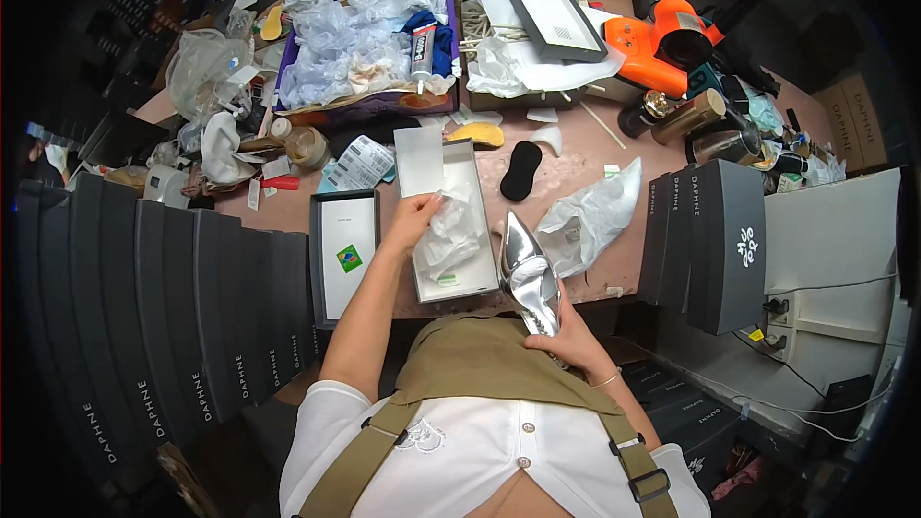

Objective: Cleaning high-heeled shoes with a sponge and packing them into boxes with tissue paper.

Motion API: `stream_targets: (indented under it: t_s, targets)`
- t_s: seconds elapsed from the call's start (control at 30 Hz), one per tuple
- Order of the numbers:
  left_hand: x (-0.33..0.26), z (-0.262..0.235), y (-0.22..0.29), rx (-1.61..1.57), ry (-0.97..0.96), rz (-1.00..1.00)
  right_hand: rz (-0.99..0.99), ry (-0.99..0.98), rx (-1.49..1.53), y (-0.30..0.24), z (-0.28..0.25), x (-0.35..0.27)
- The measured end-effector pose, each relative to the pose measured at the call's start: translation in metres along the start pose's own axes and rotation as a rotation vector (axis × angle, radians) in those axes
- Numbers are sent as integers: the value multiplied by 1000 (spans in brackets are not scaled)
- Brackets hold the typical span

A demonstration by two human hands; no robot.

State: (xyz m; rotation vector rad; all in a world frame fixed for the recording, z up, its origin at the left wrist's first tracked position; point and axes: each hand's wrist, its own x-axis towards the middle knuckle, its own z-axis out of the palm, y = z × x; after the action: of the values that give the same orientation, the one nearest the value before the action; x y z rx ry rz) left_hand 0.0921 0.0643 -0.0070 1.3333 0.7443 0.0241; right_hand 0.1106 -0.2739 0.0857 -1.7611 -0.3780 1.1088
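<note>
A shiny silver pointed-toe shoe (530,278) is in my right hand (573,334), gripped at its heel end with the toe pointing away from me. My left hand (411,219) pinches crumpled white tissue paper (454,230) inside an open shoebox (472,281). That box lies lengthwise before me, just left of the shoe. Left of it lies a dark-edged box lid (336,228), white inside with a green square sticker. Another sheet of crumpled white tissue (593,221) rests on the table right of the shoe. Beyond the shoe is a black oval pad (521,171).
Dark shoeboxes stand in rows at the left (163,297) and right (724,240). At the back sit a purple-edged carton (288,72) full of plastic wrap and a glue tube (422,53). An orange machine (638,53), a jar (307,147) and a yellow insole (477,135) lie around.
</note>
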Motion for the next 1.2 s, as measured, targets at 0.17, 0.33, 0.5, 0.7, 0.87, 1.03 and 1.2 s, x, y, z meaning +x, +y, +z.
stream_targets:
  t_s: [0.17,0.33,0.5,0.7,0.87,1.03,1.2]
  targets:
    - [-78,-18,130,-135,452,750,-209,136,-157,11,-19,3]
    - [-56,-21,56,812,327,703,-28,-59,-24,-26,-33,-3]
    - [-39,-11,34,45,263,405,-159,177,-95,-17,-18,-23]
    - [-79,11,83,272,212,632,14,-429,614,-73,-32,-4]
    - [-135,4,69,-35,41,662,-80,-549,724,-89,23,71]
    - [-120,-35,62,-635,-12,273,189,-666,1226,-37,40,104]
    - [-146,-31,93,222,-81,323,196,-780,1356,-28,38,89]
